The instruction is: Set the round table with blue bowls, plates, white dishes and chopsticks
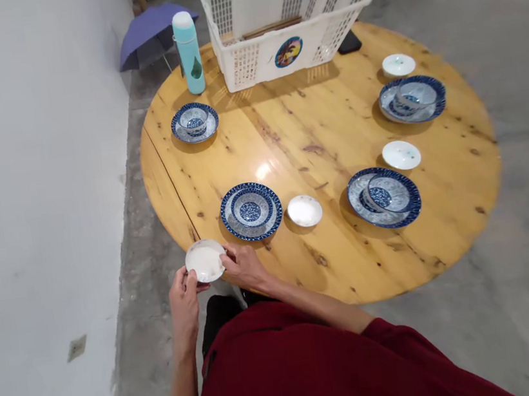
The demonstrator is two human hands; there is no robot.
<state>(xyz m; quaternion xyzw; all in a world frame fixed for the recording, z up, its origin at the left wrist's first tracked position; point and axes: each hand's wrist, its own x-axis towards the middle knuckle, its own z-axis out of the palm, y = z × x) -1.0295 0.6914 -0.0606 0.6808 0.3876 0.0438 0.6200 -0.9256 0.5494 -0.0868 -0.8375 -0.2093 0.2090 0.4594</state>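
Observation:
Both my hands hold a small white saucer (205, 262) just off the near left edge of the round wooden table (316, 146). My left hand (184, 303) pinches its left rim. My right hand (243, 267) grips its right rim. Closest on the table is a blue patterned plate with a bowl on it (251, 211), and beside that lies another small white saucer (304, 211).
Three more blue plate-and-bowl sets (384, 196) (412, 99) (195, 122) and two white saucers (401, 155) (398, 65) are spread over the table. A white plastic basket (284, 17) and a teal bottle (189, 52) stand at the far side. A purple umbrella (145, 35) lies on the floor by the white wall.

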